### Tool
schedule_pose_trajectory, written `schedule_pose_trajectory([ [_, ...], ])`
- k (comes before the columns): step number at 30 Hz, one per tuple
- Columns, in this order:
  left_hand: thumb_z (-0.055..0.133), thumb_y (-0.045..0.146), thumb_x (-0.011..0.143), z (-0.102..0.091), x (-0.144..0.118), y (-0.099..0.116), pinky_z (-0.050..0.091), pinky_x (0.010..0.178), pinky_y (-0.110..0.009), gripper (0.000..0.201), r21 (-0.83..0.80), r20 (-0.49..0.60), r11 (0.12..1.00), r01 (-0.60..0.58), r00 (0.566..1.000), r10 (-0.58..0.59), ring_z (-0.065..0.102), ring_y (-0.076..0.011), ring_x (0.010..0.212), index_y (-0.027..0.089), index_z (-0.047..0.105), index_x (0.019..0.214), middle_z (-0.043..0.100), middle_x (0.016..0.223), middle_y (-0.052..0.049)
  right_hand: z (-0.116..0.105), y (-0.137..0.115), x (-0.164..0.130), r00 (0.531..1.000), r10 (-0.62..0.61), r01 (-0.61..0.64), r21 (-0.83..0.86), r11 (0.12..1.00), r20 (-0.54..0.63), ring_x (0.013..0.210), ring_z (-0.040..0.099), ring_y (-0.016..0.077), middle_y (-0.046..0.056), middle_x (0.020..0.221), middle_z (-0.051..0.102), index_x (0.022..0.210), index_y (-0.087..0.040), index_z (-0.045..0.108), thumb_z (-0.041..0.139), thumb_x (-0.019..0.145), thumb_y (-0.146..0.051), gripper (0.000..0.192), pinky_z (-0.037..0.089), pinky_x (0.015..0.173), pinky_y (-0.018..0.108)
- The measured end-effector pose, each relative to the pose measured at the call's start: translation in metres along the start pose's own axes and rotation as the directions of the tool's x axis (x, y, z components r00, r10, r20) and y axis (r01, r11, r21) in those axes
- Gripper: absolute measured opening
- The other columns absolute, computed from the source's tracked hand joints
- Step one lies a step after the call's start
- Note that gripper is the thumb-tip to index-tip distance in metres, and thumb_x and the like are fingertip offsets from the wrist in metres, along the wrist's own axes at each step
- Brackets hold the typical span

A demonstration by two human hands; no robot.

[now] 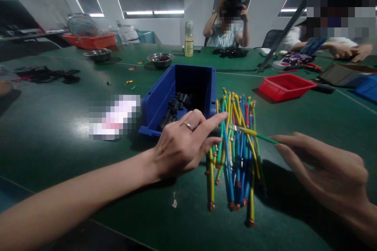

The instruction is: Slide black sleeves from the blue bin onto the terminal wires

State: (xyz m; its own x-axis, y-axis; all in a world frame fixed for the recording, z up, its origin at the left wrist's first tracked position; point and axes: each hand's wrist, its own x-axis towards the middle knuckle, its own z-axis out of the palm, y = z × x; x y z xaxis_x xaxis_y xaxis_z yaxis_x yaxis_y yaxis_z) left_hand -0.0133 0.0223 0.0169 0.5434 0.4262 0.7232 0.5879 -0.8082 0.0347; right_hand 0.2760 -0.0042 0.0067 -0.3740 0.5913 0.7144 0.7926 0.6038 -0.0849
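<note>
My right hand pinches a yellow-and-green wire between thumb and fingertips. A flat metal terminal on the wire's end points left, toward my other hand. My left hand, with a ring on one finger, holds a small black sleeve, mostly hidden by the fingers; its index finger stretches out above. Below both hands lies a bundle of yellow, green, blue and red wires with bare copper ends toward me. Behind my left hand, a blue bin contains several black sleeves.
A red tray stands to the right. Metal bowls and a bottle of yellowish liquid are farther back. One person sits across the green table; another works at the far right. Black parts lie at left.
</note>
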Motion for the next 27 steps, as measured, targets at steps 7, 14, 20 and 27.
schedule_pose_trajectory([
  [7, 0.038, 0.031, 0.106, 0.003, -0.001, -0.001, 0.057, 0.064, -0.028, 0.04, -0.019, -0.009, 0.999, -0.027, 1.0, 0.027, 0.059, -0.0166, 0.077, 0.008, 0.05, 0.136, 0.056, 0.084, -0.003, 0.002, -0.004, 0.005, 0.998, -0.06, 0.06, 0.037, 0.998, 0.015, 0.045, 0.06, 0.01, -0.001, 0.064, 0.069, 0.095, -0.023, 0.073, 0.062, 0.091, -0.023, 0.012, 0.044, 0.044, 0.02],
  [14, 0.043, 0.026, 0.105, 0.004, -0.001, -0.001, 0.051, 0.06, -0.025, 0.03, -0.036, 0.013, 0.998, -0.042, 0.999, 0.042, 0.056, -0.014, 0.071, 0.011, 0.055, 0.128, 0.058, 0.084, -0.003, -0.002, -0.005, 0.004, 0.997, -0.075, 0.074, 0.03, 0.997, 0.021, 0.044, 0.059, 0.0086, 0.0, 0.069, 0.071, 0.096, -0.022, 0.071, 0.06, 0.092, -0.023, 0.012, 0.044, 0.044, 0.019],
  [20, 0.044, 0.023, 0.104, 0.005, 0.0, 0.002, 0.049, 0.06, -0.027, 0.027, -0.069, 0.015, 0.996, -0.054, 0.998, 0.055, 0.054, -0.0147, 0.07, 0.009, 0.06, 0.121, 0.058, 0.08, -0.003, 0.002, 0.0, -0.003, 0.995, -0.09, 0.088, 0.057, 0.995, 0.032, 0.052, 0.065, 0.0106, -0.001, 0.072, 0.071, 0.104, -0.024, 0.069, 0.059, 0.092, -0.019, 0.016, 0.046, 0.048, 0.02],
  [27, 0.044, 0.023, 0.104, 0.006, -0.001, 0.003, 0.049, 0.06, -0.026, 0.026, -0.129, -0.015, 0.991, -0.042, 0.999, 0.041, 0.054, -0.0136, 0.069, 0.009, 0.061, 0.118, 0.058, 0.078, -0.002, 0.003, 0.0, -0.001, 0.991, -0.126, 0.127, -0.005, 0.992, 0.041, 0.05, 0.063, 0.0099, -0.002, 0.071, 0.07, 0.105, -0.025, 0.066, 0.057, 0.095, -0.019, 0.015, 0.045, 0.049, 0.02],
])
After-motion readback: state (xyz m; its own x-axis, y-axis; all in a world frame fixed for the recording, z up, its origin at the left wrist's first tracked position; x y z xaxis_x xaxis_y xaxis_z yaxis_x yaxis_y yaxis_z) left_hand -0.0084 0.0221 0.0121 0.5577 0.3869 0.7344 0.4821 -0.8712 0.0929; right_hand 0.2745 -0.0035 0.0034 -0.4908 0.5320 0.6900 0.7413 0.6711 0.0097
